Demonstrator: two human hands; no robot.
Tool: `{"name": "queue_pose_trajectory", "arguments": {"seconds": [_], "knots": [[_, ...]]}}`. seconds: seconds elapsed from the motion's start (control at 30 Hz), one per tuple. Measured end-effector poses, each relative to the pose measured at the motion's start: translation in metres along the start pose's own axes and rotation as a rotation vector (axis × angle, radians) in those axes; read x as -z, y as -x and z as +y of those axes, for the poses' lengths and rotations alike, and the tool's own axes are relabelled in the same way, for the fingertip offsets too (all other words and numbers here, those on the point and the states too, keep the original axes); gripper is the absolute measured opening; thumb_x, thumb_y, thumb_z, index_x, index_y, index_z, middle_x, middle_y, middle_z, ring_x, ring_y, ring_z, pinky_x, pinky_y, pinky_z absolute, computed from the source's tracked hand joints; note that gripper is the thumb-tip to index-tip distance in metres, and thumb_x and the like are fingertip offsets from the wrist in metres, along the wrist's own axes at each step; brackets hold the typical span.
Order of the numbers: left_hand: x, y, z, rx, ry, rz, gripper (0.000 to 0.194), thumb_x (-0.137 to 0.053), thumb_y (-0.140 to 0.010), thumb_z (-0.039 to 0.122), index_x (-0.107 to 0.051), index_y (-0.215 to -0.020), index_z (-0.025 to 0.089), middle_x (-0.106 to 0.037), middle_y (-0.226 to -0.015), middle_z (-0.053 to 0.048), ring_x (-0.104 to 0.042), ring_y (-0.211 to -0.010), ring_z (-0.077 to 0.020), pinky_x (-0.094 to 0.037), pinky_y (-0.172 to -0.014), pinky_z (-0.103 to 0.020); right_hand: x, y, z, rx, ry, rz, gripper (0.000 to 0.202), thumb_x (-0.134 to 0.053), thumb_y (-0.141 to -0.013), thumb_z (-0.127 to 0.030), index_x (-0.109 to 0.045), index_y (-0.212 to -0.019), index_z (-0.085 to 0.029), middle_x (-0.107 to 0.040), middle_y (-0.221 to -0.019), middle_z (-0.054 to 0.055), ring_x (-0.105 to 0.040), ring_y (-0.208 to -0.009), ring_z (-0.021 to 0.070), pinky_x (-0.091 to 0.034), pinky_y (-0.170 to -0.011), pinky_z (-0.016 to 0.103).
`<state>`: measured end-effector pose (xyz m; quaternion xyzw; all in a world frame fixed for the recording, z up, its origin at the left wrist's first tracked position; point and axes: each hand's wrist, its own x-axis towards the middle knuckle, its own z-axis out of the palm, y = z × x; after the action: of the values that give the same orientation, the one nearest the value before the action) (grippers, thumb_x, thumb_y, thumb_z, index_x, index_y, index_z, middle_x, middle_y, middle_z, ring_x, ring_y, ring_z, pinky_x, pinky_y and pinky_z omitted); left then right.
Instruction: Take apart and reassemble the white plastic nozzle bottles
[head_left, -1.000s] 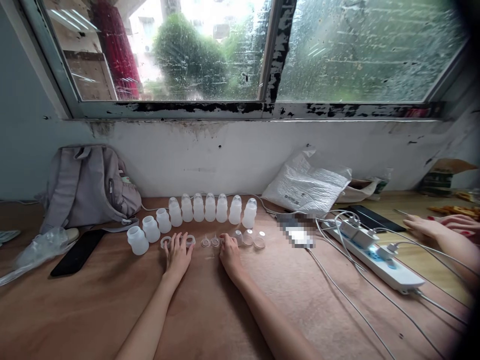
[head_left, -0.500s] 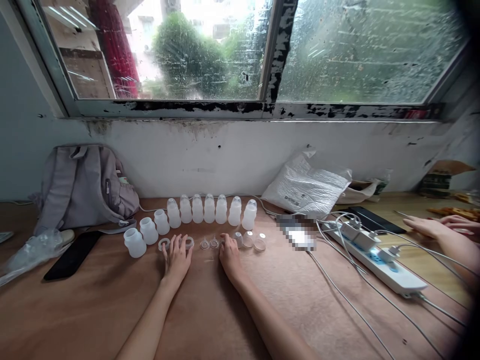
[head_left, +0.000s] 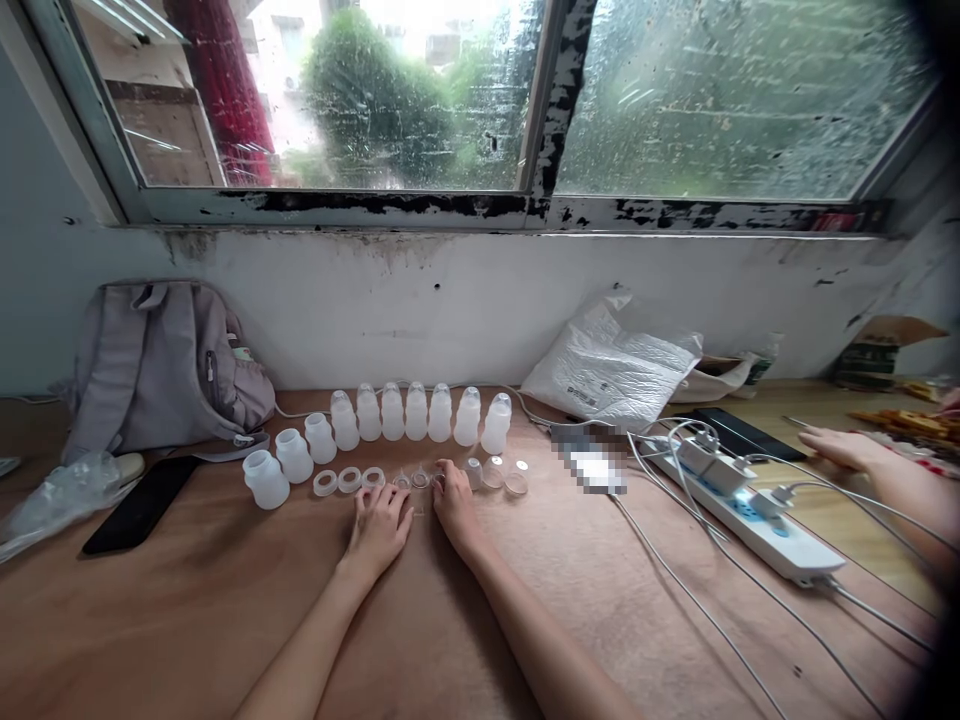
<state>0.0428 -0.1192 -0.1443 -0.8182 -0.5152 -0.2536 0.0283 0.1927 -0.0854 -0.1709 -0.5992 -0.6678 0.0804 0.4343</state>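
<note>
My left hand rests on the table with its fingers spread, fingertips near a white ring and the clear nipples. Just right of it, my right hand has its fingertips at the right end of the nipple row; whether it holds one is hidden. Two more rings lie to the left. Clear domed caps stand right of my right hand. Behind them curves a row of several frosted bottles with clear caps. Three bottles without caps stand at the row's left end.
A grey backpack, a black phone and a plastic bag lie left. Rightward are a silvery pouch, a power strip with cables, and another person's hand.
My left hand has moved right, away from the two left rings, toward the nipples. My right hand has stayed nearly in place. The other person's hand has shifted slightly.
</note>
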Motion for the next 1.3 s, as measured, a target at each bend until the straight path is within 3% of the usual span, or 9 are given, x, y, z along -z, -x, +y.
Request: {"name": "queue_pose_trajectory", "arguments": {"seconds": [0.37, 0.67, 1.03, 1.17, 1.3], "knots": [[-0.004, -0.001, -0.002, 0.018, -0.002, -0.018, 0.029, -0.041, -0.082, 0.025, -0.053, -0.108, 0.023, -0.058, -0.104, -0.008, -0.048, -0.1, -0.0225, -0.027, -0.092, -0.044, -0.001, -0.001, 0.001, -0.005, -0.027, 0.01, 0.036, -0.035, -0.07, -0.005, -0.05, -0.101, -0.015, -0.056, -0.092, 0.009, -0.05, -0.088, 0.0203, -0.042, -0.078, 0.034], [-0.005, -0.001, -0.002, 0.014, -0.011, -0.02, 0.031, -0.041, -0.081, 0.025, -0.053, -0.109, 0.023, -0.057, -0.105, -0.008, -0.048, -0.101, -0.0235, -0.027, -0.092, -0.046, -0.006, -0.001, 0.006, 0.017, -0.058, 0.038, 0.044, -0.034, -0.069, -0.004, -0.045, -0.111, -0.013, -0.055, -0.102, 0.011, -0.049, -0.097, 0.0205, -0.041, -0.084, 0.037], [-0.005, -0.001, -0.001, 0.011, -0.024, -0.015, 0.029, -0.04, -0.082, 0.025, -0.053, -0.108, 0.022, -0.058, -0.104, -0.008, -0.048, -0.1, -0.023, -0.028, -0.091, -0.045, -0.004, -0.002, 0.004, 0.034, -0.067, 0.04, 0.046, -0.031, -0.067, 0.001, -0.047, -0.109, -0.012, -0.053, -0.101, 0.012, -0.049, -0.095, 0.0189, -0.042, -0.085, 0.034], [-0.005, 0.0, -0.001, -0.024, 0.004, 0.044, 0.025, -0.041, -0.082, 0.024, -0.055, -0.102, 0.021, -0.06, -0.1, -0.007, -0.051, -0.096, -0.0219, -0.029, -0.089, -0.042, -0.004, -0.001, 0.005, 0.061, -0.073, 0.075, 0.047, -0.033, -0.067, 0.0, -0.046, -0.111, -0.013, -0.052, -0.102, 0.011, -0.049, -0.096, 0.0194, -0.042, -0.085, 0.036], [0.008, -0.013, -0.012, -0.082, 0.063, 0.231, 0.022, -0.036, -0.085, 0.022, -0.056, -0.094, 0.018, -0.062, -0.091, -0.006, -0.054, -0.089, -0.0191, -0.033, -0.087, -0.035, -0.002, 0.0, 0.0, 0.123, -0.041, 0.147, 0.046, -0.033, -0.071, -0.001, -0.045, -0.113, -0.015, -0.05, -0.105, 0.012, -0.047, -0.098, 0.0209, -0.042, -0.086, 0.039]]}}
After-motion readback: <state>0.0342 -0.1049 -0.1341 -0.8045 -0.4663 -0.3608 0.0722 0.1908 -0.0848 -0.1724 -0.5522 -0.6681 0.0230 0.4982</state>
